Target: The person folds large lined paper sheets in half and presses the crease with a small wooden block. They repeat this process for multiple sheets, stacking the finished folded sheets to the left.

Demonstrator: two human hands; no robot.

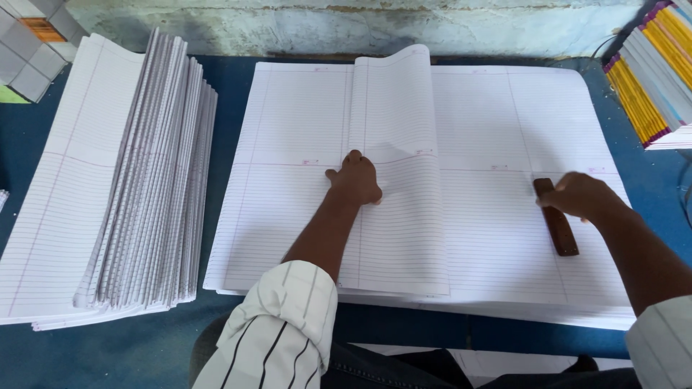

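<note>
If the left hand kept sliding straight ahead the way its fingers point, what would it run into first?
The left hand lies flat on the folded ruled sheet, fingers pointing away from the person. Going on, it would probably meet only more of that paper's fold line up to its raised top edge; depth is hard to judge.

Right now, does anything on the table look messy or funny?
Mostly tidy. One thing stands out: on the big stack of white ruled paper sheets, a folded sheet bulges up in a hump instead of lying flat. The left hand presses its fold; the right hand holds a dark brown wooden stick.
</note>
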